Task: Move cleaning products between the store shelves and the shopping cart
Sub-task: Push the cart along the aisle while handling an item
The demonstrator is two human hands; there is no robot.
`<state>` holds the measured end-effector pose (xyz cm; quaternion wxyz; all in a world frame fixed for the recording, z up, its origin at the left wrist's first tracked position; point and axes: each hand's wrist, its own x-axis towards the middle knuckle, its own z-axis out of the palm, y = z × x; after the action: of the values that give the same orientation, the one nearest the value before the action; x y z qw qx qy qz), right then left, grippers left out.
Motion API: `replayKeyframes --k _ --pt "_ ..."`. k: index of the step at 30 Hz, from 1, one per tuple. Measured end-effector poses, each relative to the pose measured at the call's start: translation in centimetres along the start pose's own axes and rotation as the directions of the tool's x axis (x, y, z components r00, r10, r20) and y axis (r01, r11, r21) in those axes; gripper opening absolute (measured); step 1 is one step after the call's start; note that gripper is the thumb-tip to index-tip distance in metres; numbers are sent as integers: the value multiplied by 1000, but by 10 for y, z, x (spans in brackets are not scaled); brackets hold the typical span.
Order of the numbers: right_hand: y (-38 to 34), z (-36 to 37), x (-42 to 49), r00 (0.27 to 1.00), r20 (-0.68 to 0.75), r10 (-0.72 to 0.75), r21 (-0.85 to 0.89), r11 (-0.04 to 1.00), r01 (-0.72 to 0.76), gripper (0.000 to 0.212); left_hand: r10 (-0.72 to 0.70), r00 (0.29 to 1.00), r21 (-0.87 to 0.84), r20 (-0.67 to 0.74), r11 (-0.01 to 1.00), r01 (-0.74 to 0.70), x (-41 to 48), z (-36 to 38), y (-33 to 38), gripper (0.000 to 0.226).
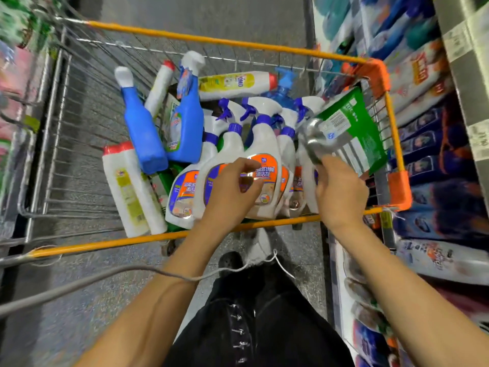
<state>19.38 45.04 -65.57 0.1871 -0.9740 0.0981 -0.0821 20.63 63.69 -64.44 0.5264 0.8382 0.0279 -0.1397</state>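
Right grip tight on green pouch by cart rim — left grip loose, empty, over bottles

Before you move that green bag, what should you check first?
1. Grip: the right hand holds the green pouch: ok.
2. Helper: the left hand is free: cannot tell; its fingers curl over a white spray bottle.
3. Pouch is clear of the cart rim: ok.
4. Room: bare wire floor at the left of the cart: ok.
5. Pouch is sealed, not leaking: cannot tell.
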Motion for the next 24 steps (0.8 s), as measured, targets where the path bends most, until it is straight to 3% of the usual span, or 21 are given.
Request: replayKeyframes --k 5,8,12,16,19,23,24 --pt "14 -66 27 979 -198 49 91 995 -31 13 44 999 -19 -4 999 -44 -4 1 19 32" --pt "38 -110 33 977 -208 46 80 996 -30 20 133 991 4 -5 991 -133 -3 -1 37 41" --pt "32 -161 23 972 -146 -182 36 981 189 18 250 968 23 19 968 -250 0 -3 73 61" --pt "-5 -198 27 900 -184 -395 118 900 420 20 323 920 50 224 939 -342 1 -8 97 82" --pt "-33 -219 44 868 -203 -452 152 862 484 16 348 909 -88 229 937 -337 -4 -14 104 65" --pt "-62 -230 60 821 -239 -518 92 830 550 18 368 927 -160 -68 914 -374 -15 -18 107 15" --pt "-65 -231 61 812 -267 -519 97 824 559 17 361 923 -164 -135 910 -380 -18 -18 109 15"
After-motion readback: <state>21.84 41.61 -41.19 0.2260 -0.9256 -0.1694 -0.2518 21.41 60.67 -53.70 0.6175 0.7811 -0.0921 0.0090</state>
